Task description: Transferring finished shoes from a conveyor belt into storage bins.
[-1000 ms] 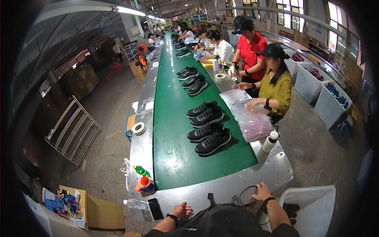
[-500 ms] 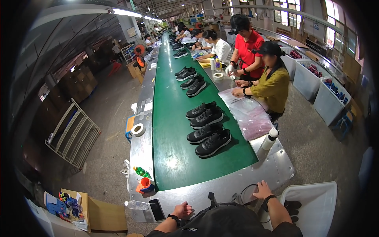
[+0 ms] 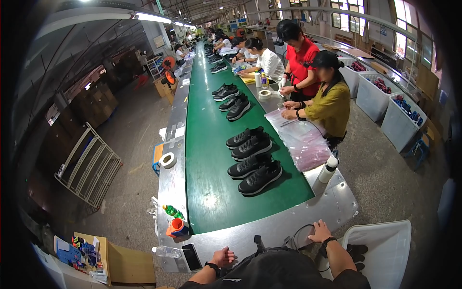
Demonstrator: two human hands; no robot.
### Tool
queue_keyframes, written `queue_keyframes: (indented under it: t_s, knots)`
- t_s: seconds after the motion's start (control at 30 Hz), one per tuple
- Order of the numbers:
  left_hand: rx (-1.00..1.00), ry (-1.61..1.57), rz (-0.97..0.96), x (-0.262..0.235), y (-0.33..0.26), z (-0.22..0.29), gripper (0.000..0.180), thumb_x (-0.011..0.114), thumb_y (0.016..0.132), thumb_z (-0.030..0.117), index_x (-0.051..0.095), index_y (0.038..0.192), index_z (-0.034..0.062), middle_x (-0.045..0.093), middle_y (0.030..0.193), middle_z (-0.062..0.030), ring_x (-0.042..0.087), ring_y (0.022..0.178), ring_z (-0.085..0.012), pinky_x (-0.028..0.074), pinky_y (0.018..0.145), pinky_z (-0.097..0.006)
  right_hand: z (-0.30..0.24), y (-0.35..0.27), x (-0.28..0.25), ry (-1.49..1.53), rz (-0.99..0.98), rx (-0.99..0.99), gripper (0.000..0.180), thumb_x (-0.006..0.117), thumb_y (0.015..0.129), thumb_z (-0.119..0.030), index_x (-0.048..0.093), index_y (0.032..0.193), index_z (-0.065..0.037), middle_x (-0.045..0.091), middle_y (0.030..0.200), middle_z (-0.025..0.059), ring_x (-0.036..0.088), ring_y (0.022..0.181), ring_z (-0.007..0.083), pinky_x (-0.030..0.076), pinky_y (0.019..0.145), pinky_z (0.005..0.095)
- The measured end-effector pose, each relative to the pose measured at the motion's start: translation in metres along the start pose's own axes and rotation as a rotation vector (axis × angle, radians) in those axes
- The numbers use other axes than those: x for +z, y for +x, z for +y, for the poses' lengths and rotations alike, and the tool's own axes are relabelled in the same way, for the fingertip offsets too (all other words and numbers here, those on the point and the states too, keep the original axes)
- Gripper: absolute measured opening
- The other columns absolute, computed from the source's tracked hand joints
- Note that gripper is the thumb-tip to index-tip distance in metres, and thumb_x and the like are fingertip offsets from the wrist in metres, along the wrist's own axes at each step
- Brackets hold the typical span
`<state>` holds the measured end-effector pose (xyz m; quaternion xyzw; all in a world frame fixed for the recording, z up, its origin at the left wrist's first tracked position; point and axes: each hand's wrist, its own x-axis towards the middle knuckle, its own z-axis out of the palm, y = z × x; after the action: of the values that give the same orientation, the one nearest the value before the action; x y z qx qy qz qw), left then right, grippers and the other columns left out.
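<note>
Left hand rests loosely curled on the metal table, empty. Right hand lies open, touching a black cable. Nearest shoes sit at twelve o'clock on the green belt; reaching calls for both hands, grasping the pair together.

Belt runs ahead of you, shoe pairs on it. Tape roll left of belt, bottle right, bin at your right.

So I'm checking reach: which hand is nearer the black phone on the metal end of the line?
Left. The left hand rests just right of the phone; the right hand is far to its right.
</note>
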<state>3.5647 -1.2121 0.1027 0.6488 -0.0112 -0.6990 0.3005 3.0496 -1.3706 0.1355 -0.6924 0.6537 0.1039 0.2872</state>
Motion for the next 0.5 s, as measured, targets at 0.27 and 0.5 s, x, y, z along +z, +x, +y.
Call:
queue_keyframes:
  t_s: [0.27,0.5]
  knots:
    - [0.004,0.006,0.004,-0.0036,0.0065,-0.0034,0.042,0.042,0.101,0.039,0.061,0.101,0.0014,0.069,0.087,-0.0098,0.066,0.070,-0.0216,0.055,0.064,-0.035,-0.0022,-0.0008,-0.0021,-0.014,-0.016,0.003,0.094,0.071,0.075,-0.049,0.030,0.149,-0.007,0.019,0.156,0.0256,0.023,0.142,0.0444,0.027,0.116,0.0463]
    - [-0.008,0.016,0.024,-0.0007,0.0040,-0.0011,0.041,0.042,0.101,0.039,0.062,0.101,0.0023,0.069,0.087,-0.0091,0.066,0.070,-0.0215,0.055,0.064,-0.036,-0.0019,-0.0016,-0.0021,-0.005,-0.025,0.007,0.094,0.071,0.076,-0.049,0.030,0.149,-0.007,0.018,0.156,0.0258,0.022,0.143,0.0446,0.026,0.116,0.0466]
